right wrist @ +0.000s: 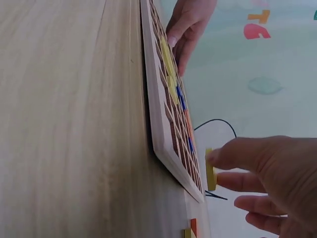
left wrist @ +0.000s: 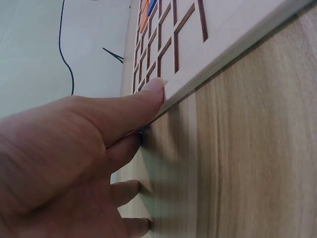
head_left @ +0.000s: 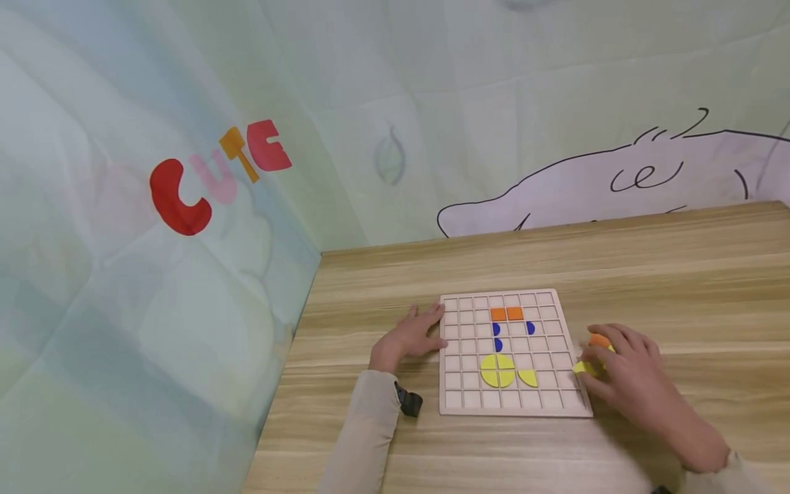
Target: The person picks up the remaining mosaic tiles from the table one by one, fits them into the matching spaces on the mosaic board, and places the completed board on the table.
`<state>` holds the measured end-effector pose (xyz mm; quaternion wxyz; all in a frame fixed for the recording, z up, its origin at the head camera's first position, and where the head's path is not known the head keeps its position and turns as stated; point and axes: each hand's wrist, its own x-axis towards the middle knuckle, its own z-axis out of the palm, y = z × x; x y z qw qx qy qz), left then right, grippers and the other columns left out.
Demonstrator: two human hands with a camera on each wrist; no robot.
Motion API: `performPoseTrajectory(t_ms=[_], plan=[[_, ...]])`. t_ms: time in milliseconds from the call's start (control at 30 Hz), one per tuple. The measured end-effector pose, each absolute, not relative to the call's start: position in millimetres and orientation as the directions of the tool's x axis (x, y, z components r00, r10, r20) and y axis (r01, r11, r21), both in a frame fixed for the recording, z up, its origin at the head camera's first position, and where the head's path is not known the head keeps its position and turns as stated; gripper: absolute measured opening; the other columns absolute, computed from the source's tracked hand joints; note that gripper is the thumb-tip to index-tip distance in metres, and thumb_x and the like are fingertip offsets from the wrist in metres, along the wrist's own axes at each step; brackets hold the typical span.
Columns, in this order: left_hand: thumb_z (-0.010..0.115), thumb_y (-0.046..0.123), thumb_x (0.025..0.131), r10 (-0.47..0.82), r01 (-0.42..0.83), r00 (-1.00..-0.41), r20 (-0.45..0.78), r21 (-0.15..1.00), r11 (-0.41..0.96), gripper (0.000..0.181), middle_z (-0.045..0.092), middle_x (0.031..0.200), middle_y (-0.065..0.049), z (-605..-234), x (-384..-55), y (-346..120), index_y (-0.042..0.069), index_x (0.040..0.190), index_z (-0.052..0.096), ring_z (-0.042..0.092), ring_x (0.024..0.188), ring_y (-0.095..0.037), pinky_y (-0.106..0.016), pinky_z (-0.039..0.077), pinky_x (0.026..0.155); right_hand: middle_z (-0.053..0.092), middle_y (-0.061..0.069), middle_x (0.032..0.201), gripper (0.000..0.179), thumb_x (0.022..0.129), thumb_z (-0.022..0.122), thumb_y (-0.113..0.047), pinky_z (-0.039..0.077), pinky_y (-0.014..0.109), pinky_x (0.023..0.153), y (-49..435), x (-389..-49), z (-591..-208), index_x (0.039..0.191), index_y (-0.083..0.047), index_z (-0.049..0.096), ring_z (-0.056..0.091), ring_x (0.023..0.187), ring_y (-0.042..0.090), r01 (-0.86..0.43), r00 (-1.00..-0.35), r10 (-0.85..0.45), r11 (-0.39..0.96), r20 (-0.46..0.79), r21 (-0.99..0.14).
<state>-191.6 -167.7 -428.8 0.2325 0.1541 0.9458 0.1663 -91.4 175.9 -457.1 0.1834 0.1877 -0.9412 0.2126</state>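
Wood-grain table (head_left: 364, 281) supports a grid board (head_left: 457, 381). Left hand (head_left: 410, 335), fingers apart, touches its left edge; right hand (head_left: 636, 377) (thumb and finger clamped) pinches a yellow piece (right wrist: 211, 174).

The grid board (head_left: 459, 398) before you looks like pale, bare wood, matt and smooth, with darker brown grooves. On the board, you see orange squares (head_left: 498, 314), blue half-circles (head_left: 498, 345) and yellow quarter-circles (head_left: 506, 377), all smooth, matt and painted-looking. Under the board, your table (head_left: 370, 288) has a smooth wood-grain face with a faint sheen. Beyond the board hangs creased, matt printed cloth (head_left: 457, 137). Left of the board, your sleeve (head_left: 364, 425) is soft matt cloth, your wristband (head_left: 409, 402) dark and plastic-looking.
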Motion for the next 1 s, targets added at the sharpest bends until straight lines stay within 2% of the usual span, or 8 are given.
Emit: performPoseTrajectory(t_ms=[200,533,1000], plan=[[0.057,0.036,0.095,0.369,0.214,-0.844,-0.389,0.387,0.897,0.072,0.010,0.162,0.004,-428,-192,-167,0.019,0.154,0.019,0.000,0.148,-0.036,-0.057,0.010,0.118,0.056,0.018,0.120,0.024,0.065,0.085,-0.021,0.032,0.059,0.088,163,-95,-455,0.077,-0.018,0.064,0.042,0.115,0.040,-0.534,-0.812,-0.370,0.783,0.451,-0.320],[0.057,0.037,0.095,0.377,0.227,-0.842,-0.386,0.382,0.896,0.073,0.009,0.161,0.004,-431,-194,-168,0.020,0.154,0.018,-0.001,0.148,-0.036,-0.057,0.011,0.118,0.057,0.013,0.124,0.019,0.070,0.083,-0.020,0.034,0.055,0.099,147,-96,-461,0.084,-0.018,0.069,0.043,0.120,0.036,-0.555,-0.821,-0.447,0.771,0.355,-0.313],[0.057,0.036,0.095,0.375,0.224,-0.843,-0.385,0.382,0.897,0.072,0.010,0.161,0.004,-430,-193,-169,0.019,0.154,0.019,0.000,0.148,-0.036,-0.056,0.012,0.118,0.060,0.008,0.120,0.024,0.070,0.084,-0.015,0.043,0.048,0.093,144,-101,-464,0.092,-0.020,0.076,0.048,0.114,0.029,-0.633,-0.762,-0.522,0.725,0.384,-0.272]])
